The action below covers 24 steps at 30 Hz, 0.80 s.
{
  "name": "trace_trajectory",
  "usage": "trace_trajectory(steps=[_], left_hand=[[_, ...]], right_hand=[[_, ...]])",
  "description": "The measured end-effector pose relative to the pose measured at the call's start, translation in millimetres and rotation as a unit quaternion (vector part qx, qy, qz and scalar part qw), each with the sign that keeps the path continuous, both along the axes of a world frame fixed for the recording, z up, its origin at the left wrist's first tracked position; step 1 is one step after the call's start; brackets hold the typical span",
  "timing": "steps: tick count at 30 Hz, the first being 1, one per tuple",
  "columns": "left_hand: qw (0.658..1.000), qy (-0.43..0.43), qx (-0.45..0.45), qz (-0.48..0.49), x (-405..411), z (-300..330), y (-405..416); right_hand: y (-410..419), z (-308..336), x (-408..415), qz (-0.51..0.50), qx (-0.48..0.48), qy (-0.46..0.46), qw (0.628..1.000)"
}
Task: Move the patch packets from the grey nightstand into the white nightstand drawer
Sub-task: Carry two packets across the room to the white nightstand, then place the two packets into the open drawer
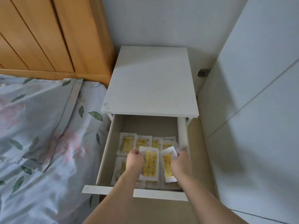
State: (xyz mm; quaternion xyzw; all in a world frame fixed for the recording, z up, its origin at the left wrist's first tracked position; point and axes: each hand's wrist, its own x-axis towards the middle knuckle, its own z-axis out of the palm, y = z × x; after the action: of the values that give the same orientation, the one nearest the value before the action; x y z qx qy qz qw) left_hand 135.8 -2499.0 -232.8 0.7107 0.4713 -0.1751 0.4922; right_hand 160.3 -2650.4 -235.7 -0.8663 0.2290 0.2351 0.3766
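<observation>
Both hands reach into the open white nightstand drawer [103, 159] — the left hand [135, 160] grips one white-edged yellow patch packet [149, 165], the right hand [181, 162] grips another [168, 165], above more packets [126, 143] lying inside.

**Bare forearms, bare hands**

Two forearms enter from the lower edge, both uncovered from as far up as they show down to the wrist; no sleeve or cuff reaches into view. The left hand [135, 160] and the right hand [181, 160] are ungloved. Their wrists carry nothing. The fingers are mostly hidden from this angle.
</observation>
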Motion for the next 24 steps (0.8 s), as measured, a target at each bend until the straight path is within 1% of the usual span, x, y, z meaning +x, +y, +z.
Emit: trace_trajectory(steps=[1, 3, 4, 5, 6, 8, 10, 12, 15, 18, 20, 22, 24], left_hand=[[1.0, 0.014, -0.012, 0.007, 3, -24, -3], [0.999, 0.033, -0.01, -0.042, 5, -55, -10], [0.993, 0.07, -0.002, -0.099, 6, -61, -12], [0.986, 0.099, 0.014, -0.13, 4, -67, -13], [0.989, 0.096, 0.014, -0.115, 3, -64, -13], [0.988, 0.074, 0.04, -0.127, 3, -36, -11], [0.988, 0.045, 0.056, -0.138, 6, 16, -6], [0.983, 0.004, 0.095, -0.154, 4, 81, 3], [0.959, -0.058, 0.184, -0.207, -13, 197, 18], [0.935, -0.11, 0.253, -0.221, -42, 315, 29], [0.918, -0.136, 0.303, -0.218, -67, 380, 36], [0.903, -0.148, 0.346, -0.208, -98, 430, 41], [0.896, -0.154, 0.377, -0.175, -130, 466, 49]], right_hand=[[0, -17, -2, -0.004, -0.007, 0.013, 1.0], [0, -40, -6, 0.0, -0.02, 0.035, 0.999], [-1, -45, -8, 0.008, -0.023, 0.049, 0.999], [-2, -44, -9, 0.015, -0.02, 0.063, 0.998], [-2, -38, -9, 0.023, -0.018, 0.07, 0.997], [-3, -8, -6, 0.048, -0.006, 0.063, 0.997], [-1, 41, -1, 0.086, 0.006, 0.034, 0.996], [6, 109, 2, 0.129, 0.007, 0.005, 0.992], [17, 227, -4, 0.201, 0.0, -0.046, 0.979], [27, 345, -19, 0.275, 0.001, -0.108, 0.955], [34, 410, -32, 0.314, 0.011, -0.147, 0.938], [44, 460, -51, 0.354, 0.008, -0.187, 0.916], [56, 494, -71, 0.398, 0.012, -0.218, 0.891]])
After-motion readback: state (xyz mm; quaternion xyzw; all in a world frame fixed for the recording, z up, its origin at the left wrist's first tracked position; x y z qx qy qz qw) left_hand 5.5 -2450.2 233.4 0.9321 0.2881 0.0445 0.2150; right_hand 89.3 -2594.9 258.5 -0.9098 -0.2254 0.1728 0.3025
